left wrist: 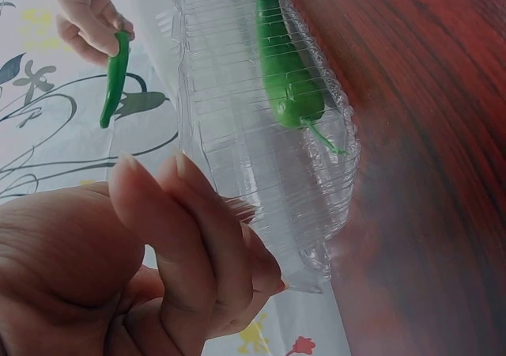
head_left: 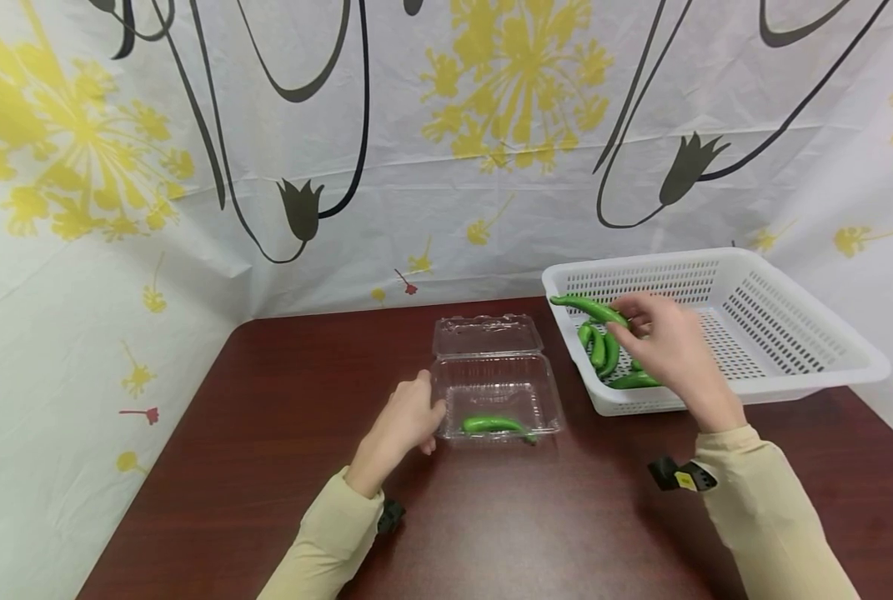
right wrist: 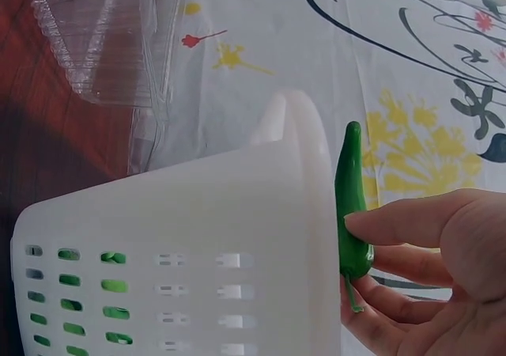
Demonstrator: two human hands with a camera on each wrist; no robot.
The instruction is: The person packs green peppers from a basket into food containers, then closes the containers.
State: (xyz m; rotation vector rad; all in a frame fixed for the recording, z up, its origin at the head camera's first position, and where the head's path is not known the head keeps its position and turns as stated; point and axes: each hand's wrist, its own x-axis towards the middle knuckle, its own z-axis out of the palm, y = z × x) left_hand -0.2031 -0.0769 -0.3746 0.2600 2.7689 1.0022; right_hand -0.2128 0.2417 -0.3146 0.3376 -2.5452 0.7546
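Note:
My right hand [head_left: 667, 337] pinches a green chili pepper [head_left: 587, 307] between thumb and fingers, just above the near-left part of a white plastic basket [head_left: 829, 387]. In the right wrist view, the pepper [right wrist: 353, 190] stands beside the basket's rim, its stem end near my fingers. My left hand [head_left: 408, 410], fingers curled, grips the left side of a clear hinged plastic box [head_left: 494, 396], whose lid lies back. Inside the box, one green pepper [head_left: 491, 425] lies along the near wall. The left wrist view shows that pepper [left wrist: 292, 79] through the ribbed clear wall.
Several more green peppers [head_left: 599, 350] lie in the left part of the basket. Box and basket sit side by side on a dark red-brown table [head_left: 303, 433]. A patterned white cloth [head_left: 386, 167] hangs behind and around the table.

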